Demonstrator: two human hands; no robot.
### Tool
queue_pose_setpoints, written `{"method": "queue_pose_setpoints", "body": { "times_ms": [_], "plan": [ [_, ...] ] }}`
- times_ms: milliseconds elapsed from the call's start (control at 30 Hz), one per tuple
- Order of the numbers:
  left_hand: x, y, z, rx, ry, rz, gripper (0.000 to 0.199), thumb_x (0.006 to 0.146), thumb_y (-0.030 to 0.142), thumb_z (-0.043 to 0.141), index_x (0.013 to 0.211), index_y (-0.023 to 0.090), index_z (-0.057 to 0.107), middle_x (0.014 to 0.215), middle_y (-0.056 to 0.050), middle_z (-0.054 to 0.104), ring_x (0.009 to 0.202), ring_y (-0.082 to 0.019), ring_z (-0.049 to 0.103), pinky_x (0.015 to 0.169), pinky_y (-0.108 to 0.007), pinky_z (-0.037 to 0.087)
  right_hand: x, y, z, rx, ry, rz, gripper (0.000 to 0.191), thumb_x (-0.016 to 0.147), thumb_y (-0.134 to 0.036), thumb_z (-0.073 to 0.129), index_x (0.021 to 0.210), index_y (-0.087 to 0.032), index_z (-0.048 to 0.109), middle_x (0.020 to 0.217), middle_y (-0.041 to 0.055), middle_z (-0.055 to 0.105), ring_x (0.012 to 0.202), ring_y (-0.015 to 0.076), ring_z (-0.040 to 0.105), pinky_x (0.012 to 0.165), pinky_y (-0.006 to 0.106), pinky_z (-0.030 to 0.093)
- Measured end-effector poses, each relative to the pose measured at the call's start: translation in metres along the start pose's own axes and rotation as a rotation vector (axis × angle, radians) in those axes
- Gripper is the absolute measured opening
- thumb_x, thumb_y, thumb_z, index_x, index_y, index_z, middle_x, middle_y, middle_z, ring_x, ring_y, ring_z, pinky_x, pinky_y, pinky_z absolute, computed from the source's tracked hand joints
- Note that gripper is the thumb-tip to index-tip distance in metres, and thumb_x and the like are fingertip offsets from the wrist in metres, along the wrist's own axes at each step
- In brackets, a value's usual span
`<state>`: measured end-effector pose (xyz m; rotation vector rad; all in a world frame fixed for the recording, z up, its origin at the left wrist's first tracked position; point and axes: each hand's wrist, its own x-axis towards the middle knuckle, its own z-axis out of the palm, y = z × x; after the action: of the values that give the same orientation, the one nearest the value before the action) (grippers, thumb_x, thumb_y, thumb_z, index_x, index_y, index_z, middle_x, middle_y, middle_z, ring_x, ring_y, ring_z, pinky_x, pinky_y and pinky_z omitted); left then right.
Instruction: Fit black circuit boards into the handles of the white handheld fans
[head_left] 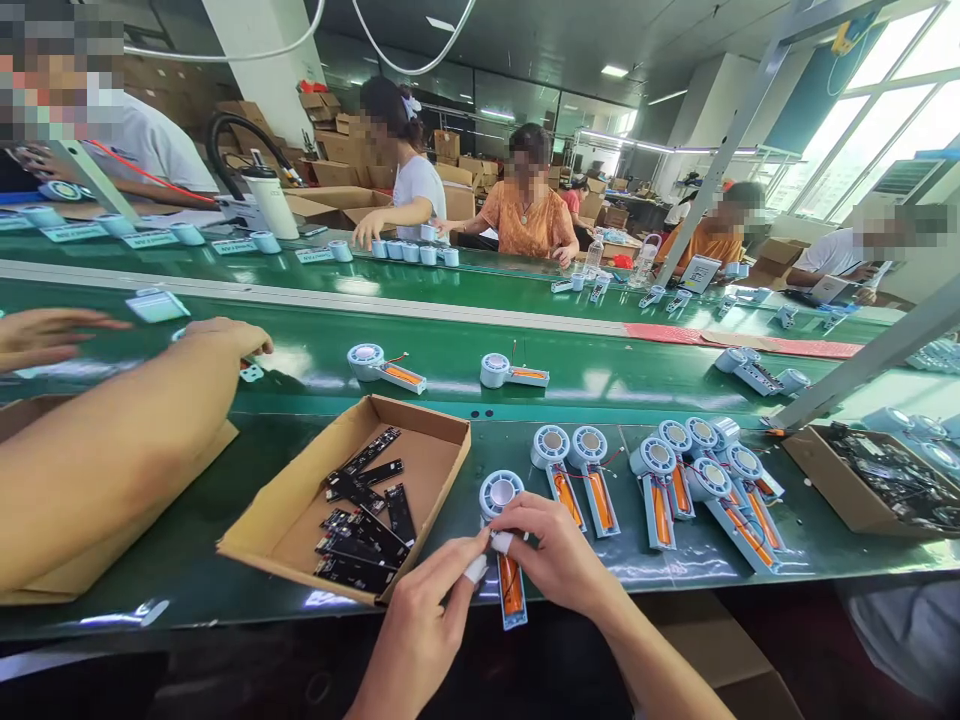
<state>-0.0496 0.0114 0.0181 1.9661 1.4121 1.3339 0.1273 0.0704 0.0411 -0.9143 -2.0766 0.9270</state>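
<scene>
A light blue fan unit (pixel 501 490) with a round head and an orange cell in its handle lies at the table's front edge. Over its neck, my left hand (pixel 439 600) and my right hand (pixel 551 550) meet, fingertips pinched close together. White wraps cover some fingertips on both hands. Whatever the fingers pinch is too small to make out. To the left, a shallow cardboard box (pixel 292 540) holds several black circuit boards (pixel 367 545). Right of my hands lie several similar fan units (pixel 592 480), their orange cells showing.
Two more fan units (pixel 514 372) lie on the green belt (pixel 450 405) ahead. Another person's arm (pixel 135 460) reaches in from the left. A box of dark parts (pixel 847 490) stands at the right, beside a slanted metal post (pixel 877 360). People sit across the belt.
</scene>
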Motion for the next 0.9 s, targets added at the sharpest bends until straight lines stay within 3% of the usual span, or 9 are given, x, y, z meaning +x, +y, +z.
{"method": "queue_pose_setpoints", "body": {
  "times_ms": [167, 300, 367, 433, 533, 633, 700, 833, 900],
  "plan": [
    [-0.003, 0.004, 0.003, -0.01, -0.02, -0.047, 0.031, 0.095, 0.025, 0.051, 0.113, 0.023, 0.076, 0.11, -0.007, 0.08, 0.096, -0.02, 0.077, 0.086, -0.024, 0.061, -0.003, -0.01, 0.001, -0.025, 0.037, 0.093, 0.02, 0.091, -0.013, 0.058, 0.091, -0.02, 0.076, 0.08, 0.0018, 0.065, 0.072, 0.0148, 0.059, 0.066, 0.024, 0.045],
    [-0.018, 0.01, 0.009, -0.173, -0.03, -0.334, 0.044, 0.1, 0.042, 0.04, 0.122, 0.022, 0.072, 0.121, -0.008, 0.076, 0.115, -0.023, 0.07, 0.101, -0.031, 0.055, -0.013, -0.014, 0.0, 0.206, 0.005, 0.341, 0.013, 0.09, -0.026, 0.064, 0.094, -0.018, 0.074, 0.065, -0.0034, 0.059, 0.057, 0.0103, 0.048, 0.054, 0.021, 0.037],
    [-0.021, 0.008, 0.012, -0.233, 0.021, -0.519, 0.051, 0.099, 0.051, 0.037, 0.122, 0.021, 0.071, 0.117, -0.009, 0.077, 0.104, -0.024, 0.073, 0.094, -0.033, 0.058, -0.014, -0.01, 0.001, 0.356, 0.022, 0.427, 0.018, 0.084, -0.029, 0.069, 0.097, -0.017, 0.072, 0.066, -0.0037, 0.057, 0.058, 0.01, 0.047, 0.054, 0.021, 0.037],
    [-0.017, 0.003, 0.015, -0.227, 0.045, -0.623, 0.055, 0.092, 0.06, 0.045, 0.114, 0.019, 0.074, 0.1, -0.009, 0.079, 0.082, -0.025, 0.075, 0.076, -0.033, 0.062, -0.012, -0.005, 0.002, 0.481, 0.05, 0.46, 0.019, 0.078, -0.026, 0.068, 0.092, -0.015, 0.071, 0.068, -0.0031, 0.057, 0.06, 0.0102, 0.047, 0.055, 0.021, 0.036],
    [-0.007, -0.007, 0.022, -0.243, -0.067, -0.628, 0.052, 0.077, 0.064, 0.061, 0.096, 0.018, 0.078, 0.078, -0.007, 0.077, 0.072, -0.028, 0.072, 0.068, -0.035, 0.061, -0.008, -0.002, 0.003, 0.602, 0.075, 0.476, 0.014, 0.071, -0.024, 0.062, 0.08, -0.015, 0.069, 0.069, -0.0019, 0.058, 0.062, 0.0104, 0.047, 0.056, 0.021, 0.035],
    [0.0, -0.016, 0.028, -0.413, -0.255, -0.641, 0.044, 0.072, 0.059, 0.07, 0.09, 0.02, 0.078, 0.082, -0.007, 0.079, 0.077, -0.03, 0.073, 0.073, -0.038, 0.06, -0.01, -0.007, 0.003, 0.648, 0.035, 0.451, 0.012, 0.07, -0.024, 0.058, 0.074, -0.016, 0.066, 0.068, -0.002, 0.058, 0.062, 0.0103, 0.048, 0.057, 0.021, 0.036],
    [0.0, -0.02, 0.031, -0.572, -0.305, -0.677, 0.043, 0.068, 0.056, 0.077, 0.09, 0.02, 0.077, 0.088, -0.008, 0.079, 0.082, -0.031, 0.073, 0.075, -0.04, 0.06, -0.015, -0.01, 0.005, 0.656, -0.013, 0.403, 0.01, 0.072, -0.024, 0.06, 0.076, -0.016, 0.064, 0.067, -0.0029, 0.057, 0.059, 0.0098, 0.048, 0.056, 0.02, 0.037],
    [-0.004, -0.02, 0.037, -0.819, -0.167, -0.738, 0.051, 0.059, 0.05, 0.087, 0.096, 0.019, 0.074, 0.098, -0.012, 0.079, 0.102, -0.036, 0.072, 0.091, -0.045, 0.056, -0.025, -0.01, 0.006, 0.557, -0.034, 0.263, 0.02, 0.071, -0.026, 0.077, 0.084, -0.017, 0.065, 0.073, -0.0029, 0.059, 0.061, 0.0094, 0.049, 0.057, 0.021, 0.04],
    [-0.008, -0.016, 0.04, -0.856, -0.104, -0.774, 0.053, 0.063, 0.047, 0.084, 0.106, 0.018, 0.07, 0.107, -0.013, 0.077, 0.112, -0.036, 0.068, 0.098, -0.046, 0.053, -0.027, -0.008, 0.004, 0.502, 0.031, 0.218, 0.022, 0.073, -0.027, 0.079, 0.086, -0.018, 0.065, 0.079, -0.0013, 0.061, 0.067, 0.0107, 0.052, 0.064, 0.023, 0.043]
  ]
}}
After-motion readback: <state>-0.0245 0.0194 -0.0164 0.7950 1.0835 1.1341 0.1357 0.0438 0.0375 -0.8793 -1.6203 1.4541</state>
